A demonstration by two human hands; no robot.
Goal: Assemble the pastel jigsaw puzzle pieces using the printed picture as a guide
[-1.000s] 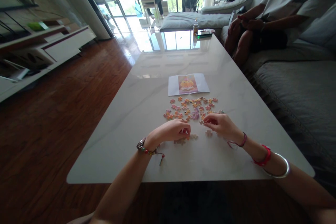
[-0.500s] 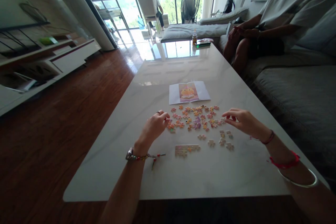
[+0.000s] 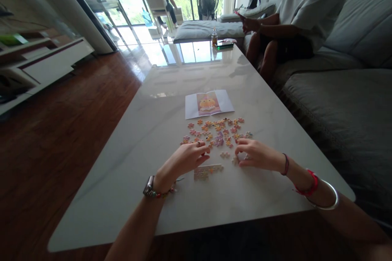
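Observation:
Several small pink and orange puzzle pieces lie scattered on a white marble table. A reference picture sits just beyond them. A joined strip of pieces lies nearer to me. My left hand rests with curled fingers at the near left edge of the scatter, right beside the strip. My right hand lies over a few loose pieces at the near right, fingers curled and pressed on the table. What either hand holds is hidden.
A grey sofa runs along the table's right side, with a seated person at its far end. A small bottle and a flat item stand at the table's far edge. Wooden floor lies to the left.
Both hands drew back from the scatter's outer sides toward me and closer together. The left now lies by the joined strip, the right over the loose pieces. The view shifted left.

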